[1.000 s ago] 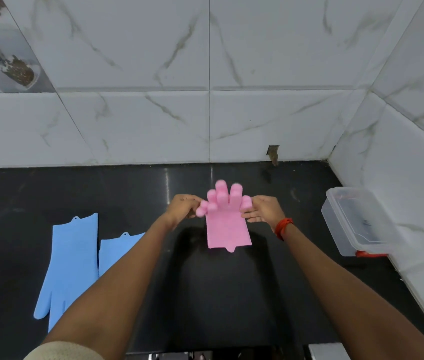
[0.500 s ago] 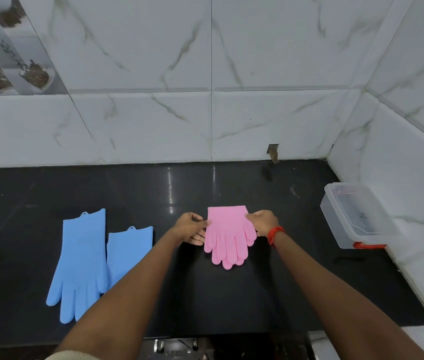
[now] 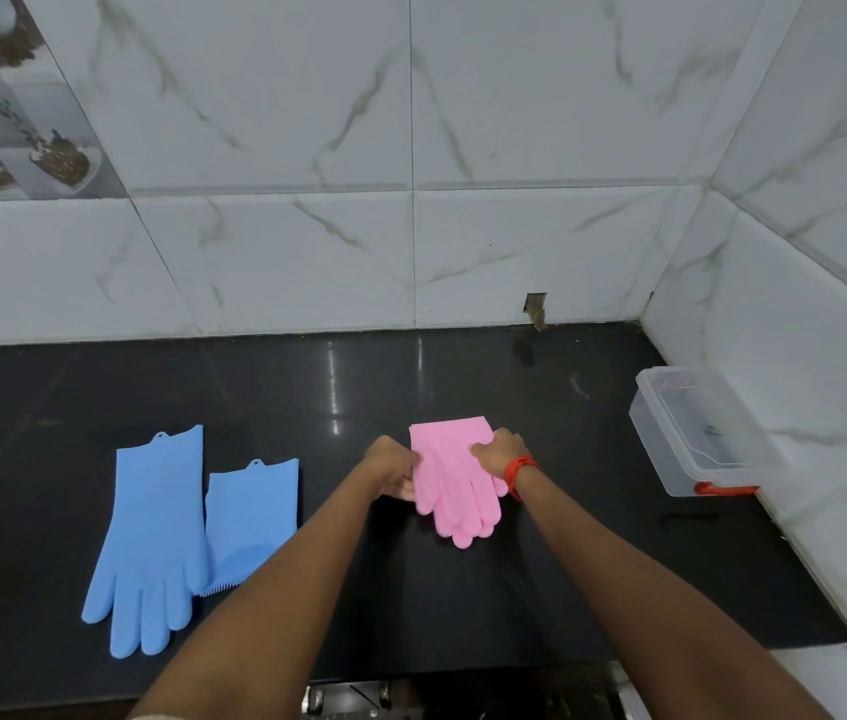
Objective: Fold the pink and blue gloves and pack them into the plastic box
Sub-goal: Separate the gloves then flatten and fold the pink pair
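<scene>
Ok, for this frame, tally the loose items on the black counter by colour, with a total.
Blue: 2, a long blue glove lying flat and a shorter blue glove beside it.
Pink: 1 visible pink glove stack, held at its sides by the left hand and right hand; the layers cannot be counted.
Clear: 1 plastic box.
Total: 4.

Two blue gloves [image 3: 151,543] [image 3: 252,522], one pink glove bundle [image 3: 455,480], one plastic box [image 3: 697,433], two hands [image 3: 393,467] [image 3: 499,452].
</scene>
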